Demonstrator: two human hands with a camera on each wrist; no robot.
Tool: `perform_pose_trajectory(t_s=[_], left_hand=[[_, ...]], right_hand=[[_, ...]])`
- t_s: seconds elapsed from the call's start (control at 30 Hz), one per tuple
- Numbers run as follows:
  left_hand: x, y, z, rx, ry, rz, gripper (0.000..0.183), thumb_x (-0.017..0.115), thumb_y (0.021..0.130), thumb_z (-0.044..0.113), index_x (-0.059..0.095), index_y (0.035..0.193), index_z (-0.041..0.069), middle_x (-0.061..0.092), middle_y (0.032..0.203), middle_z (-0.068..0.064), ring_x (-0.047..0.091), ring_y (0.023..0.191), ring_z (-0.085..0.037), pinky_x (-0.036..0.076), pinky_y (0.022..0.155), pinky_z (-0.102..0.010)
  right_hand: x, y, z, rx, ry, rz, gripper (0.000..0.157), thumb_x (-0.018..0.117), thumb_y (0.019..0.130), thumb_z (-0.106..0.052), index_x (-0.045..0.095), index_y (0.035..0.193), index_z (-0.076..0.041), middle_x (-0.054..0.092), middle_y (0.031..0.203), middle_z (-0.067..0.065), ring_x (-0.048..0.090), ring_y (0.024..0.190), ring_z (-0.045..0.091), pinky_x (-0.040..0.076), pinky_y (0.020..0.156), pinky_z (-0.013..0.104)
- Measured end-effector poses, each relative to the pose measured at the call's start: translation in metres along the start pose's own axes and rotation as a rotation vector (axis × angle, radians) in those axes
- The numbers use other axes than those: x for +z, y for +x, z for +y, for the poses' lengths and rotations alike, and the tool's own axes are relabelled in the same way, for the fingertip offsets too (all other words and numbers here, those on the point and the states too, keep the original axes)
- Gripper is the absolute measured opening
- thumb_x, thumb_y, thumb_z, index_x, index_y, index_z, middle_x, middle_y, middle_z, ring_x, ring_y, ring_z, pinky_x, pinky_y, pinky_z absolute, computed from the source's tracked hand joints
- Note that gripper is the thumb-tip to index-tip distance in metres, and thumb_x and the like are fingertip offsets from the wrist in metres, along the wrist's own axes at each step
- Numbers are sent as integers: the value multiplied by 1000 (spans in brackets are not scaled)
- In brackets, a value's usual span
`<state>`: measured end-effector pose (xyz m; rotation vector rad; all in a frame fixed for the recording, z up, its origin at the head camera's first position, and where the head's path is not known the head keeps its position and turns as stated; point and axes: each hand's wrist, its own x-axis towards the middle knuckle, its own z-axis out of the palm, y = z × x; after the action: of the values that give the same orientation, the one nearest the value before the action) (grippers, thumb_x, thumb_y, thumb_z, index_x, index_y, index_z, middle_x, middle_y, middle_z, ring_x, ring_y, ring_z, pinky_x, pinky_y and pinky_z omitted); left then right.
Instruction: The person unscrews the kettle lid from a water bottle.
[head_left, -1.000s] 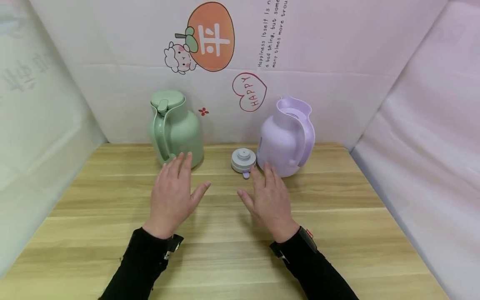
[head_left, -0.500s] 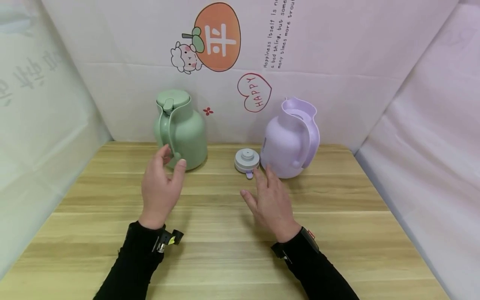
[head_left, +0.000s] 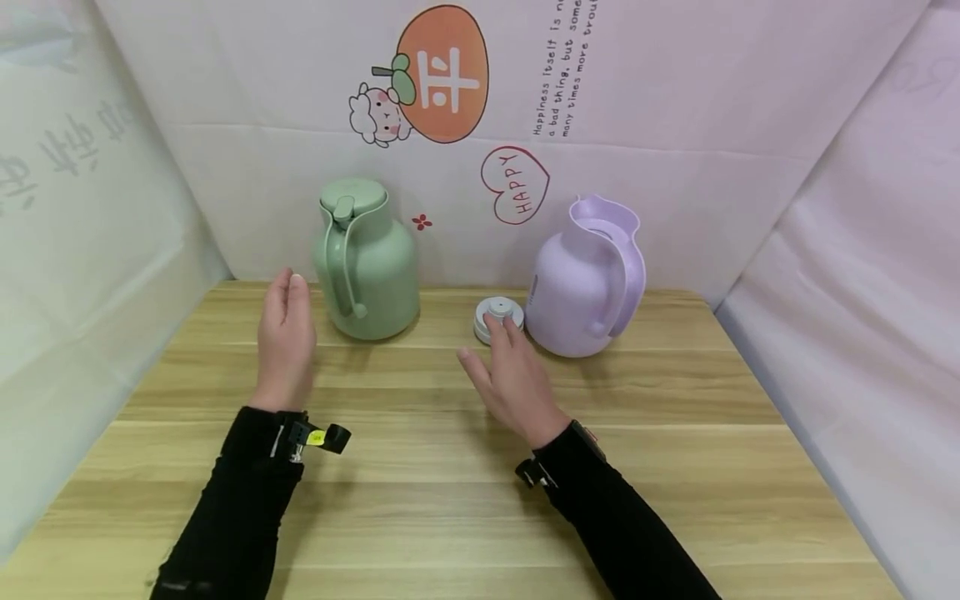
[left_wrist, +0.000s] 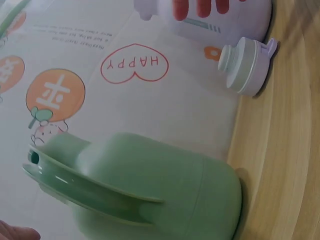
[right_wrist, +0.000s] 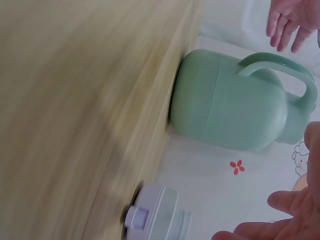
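Observation:
Two thermos jugs stand upright at the back of the wooden table. My left hand point(head_left: 287, 346) is raised to the left of the green jug point(head_left: 378, 275), fingers straight and apart from it. That jug has its lid on, and its curved handle point(left_wrist: 95, 192) shows in the left wrist view. My right hand point(head_left: 517, 383) hovers with spread fingers over a grey jug lid point(left_wrist: 245, 67), partly hiding it in the head view. The lid lies knob up, with a lilac tab point(right_wrist: 136, 218). Right beside it stands the lilac jug point(head_left: 570, 287), uncovered at the top.
A white printed cloth point(head_left: 675, 100) hangs right behind the jugs, with more cloth point(head_left: 82, 275) along both sides. The wooden table point(head_left: 420, 500) stretches forward under both forearms. Small cameras are strapped to the wrists.
My left hand has moved left, from in front of the green jug to beside it, turning palm inward. The right hand has shifted left from near the lilac jug to over the lid.

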<state>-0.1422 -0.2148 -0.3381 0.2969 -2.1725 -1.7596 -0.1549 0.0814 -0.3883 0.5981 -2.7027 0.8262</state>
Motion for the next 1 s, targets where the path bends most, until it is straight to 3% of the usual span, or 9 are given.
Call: perform_pose_trajectory(t_s=[0.13,0.5,0.6,0.73,1.0], left_hand=[[-1,9,0,-59,-5,-24,80,21,105,68,5,169,23,3,176,5,3,161,-12,5,131,-37],[-2,29,-10,-115,-35,-46,76,15,107,65,1,169,23,-1,176,4,0,161,-15,1,131,-37],[-2,35,-14,-130,-50,-35,77,14,107,64,7,169,20,5,176,0,7,162,-20,5,131,-42],[-1,42,-19,-146,-61,-19,79,14,106,67,28,161,12,21,171,-10,20,158,-28,14,130,-48],[-1,50,-17,-200,-87,-32,86,15,103,73,27,162,12,21,170,-13,20,157,-29,15,129,-51]], right_hand=[[5,16,-10,42,73,-18,72,45,109,-51,33,161,-2,37,161,30,34,153,42,33,121,59],[24,52,-30,103,252,-46,79,37,109,-59,26,164,-4,33,167,18,32,155,30,31,125,48],[29,59,-35,146,292,-62,79,37,108,-60,23,166,-7,31,169,16,32,155,30,30,125,49],[33,69,-40,209,339,-77,79,36,108,-61,20,167,-11,35,167,16,39,151,32,34,123,50],[38,88,-49,242,369,-60,77,35,108,-60,22,167,-11,32,169,12,35,155,28,30,125,44]])
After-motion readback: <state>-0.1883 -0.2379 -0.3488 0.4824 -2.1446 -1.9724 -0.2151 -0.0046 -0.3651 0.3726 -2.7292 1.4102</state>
